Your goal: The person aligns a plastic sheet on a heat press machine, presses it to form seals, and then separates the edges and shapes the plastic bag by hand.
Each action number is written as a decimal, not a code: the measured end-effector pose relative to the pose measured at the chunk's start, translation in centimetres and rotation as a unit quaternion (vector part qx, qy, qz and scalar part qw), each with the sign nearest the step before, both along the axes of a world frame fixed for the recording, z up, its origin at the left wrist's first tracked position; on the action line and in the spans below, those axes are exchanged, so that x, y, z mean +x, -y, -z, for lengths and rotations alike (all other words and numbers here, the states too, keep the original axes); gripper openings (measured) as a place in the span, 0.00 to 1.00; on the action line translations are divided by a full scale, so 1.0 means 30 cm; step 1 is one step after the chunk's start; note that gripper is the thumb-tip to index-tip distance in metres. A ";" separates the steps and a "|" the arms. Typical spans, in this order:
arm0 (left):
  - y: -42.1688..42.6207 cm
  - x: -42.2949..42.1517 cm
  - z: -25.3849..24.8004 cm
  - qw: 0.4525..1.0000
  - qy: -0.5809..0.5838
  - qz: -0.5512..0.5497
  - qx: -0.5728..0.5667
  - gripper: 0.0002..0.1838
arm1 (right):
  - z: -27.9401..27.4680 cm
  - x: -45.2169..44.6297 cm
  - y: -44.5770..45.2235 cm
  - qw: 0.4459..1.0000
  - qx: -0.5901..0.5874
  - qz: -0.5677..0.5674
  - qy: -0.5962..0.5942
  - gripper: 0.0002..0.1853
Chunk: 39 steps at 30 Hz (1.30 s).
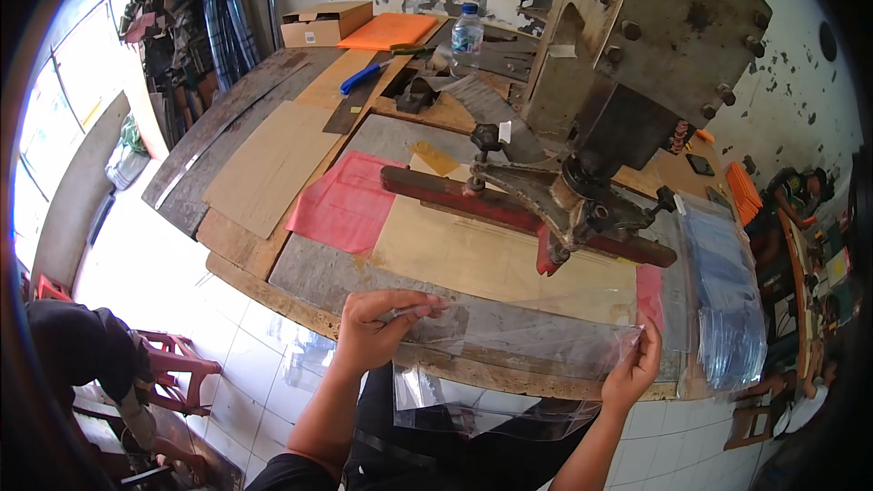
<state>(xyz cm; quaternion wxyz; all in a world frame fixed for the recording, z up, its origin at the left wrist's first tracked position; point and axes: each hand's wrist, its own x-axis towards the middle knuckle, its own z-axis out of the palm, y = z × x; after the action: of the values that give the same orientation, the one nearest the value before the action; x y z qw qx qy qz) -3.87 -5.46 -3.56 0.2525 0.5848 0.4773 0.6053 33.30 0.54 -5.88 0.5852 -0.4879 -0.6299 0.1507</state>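
My left hand [386,323] pinches the left end of a clear plastic sheet [527,345] between thumb and fingers. At the opposite end, my right hand [634,371] grips its right edge. The sheet is stretched between them over the front edge of the worktable, and its lower part hangs above my lap. Just beyond it lies a cream-coloured sheet [473,259] on top of a pink-red sheet [336,209]. Above these, a long metal bar [427,191] is fixed under the head of a heavy press [627,64].
A stack of clear bluish plastic sheets [727,300] lies at the table's right. Brown boards [268,164], a blue-handled tool [364,77], a water bottle [466,39], an orange stack [389,31] and a cardboard box [326,25] are farther back. Other people are at both sides.
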 end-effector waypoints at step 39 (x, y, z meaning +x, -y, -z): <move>0.014 -0.007 -0.004 0.998 -0.040 -0.040 0.040 0.04 | 0.031 0.032 0.006 1.000 -0.010 0.002 0.000 0.19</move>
<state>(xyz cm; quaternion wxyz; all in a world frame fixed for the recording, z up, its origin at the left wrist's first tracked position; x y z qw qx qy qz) -4.07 -5.87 -3.44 0.1855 0.5986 0.4854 0.6096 34.25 0.35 -6.81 0.5804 -0.4949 -0.6276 0.1561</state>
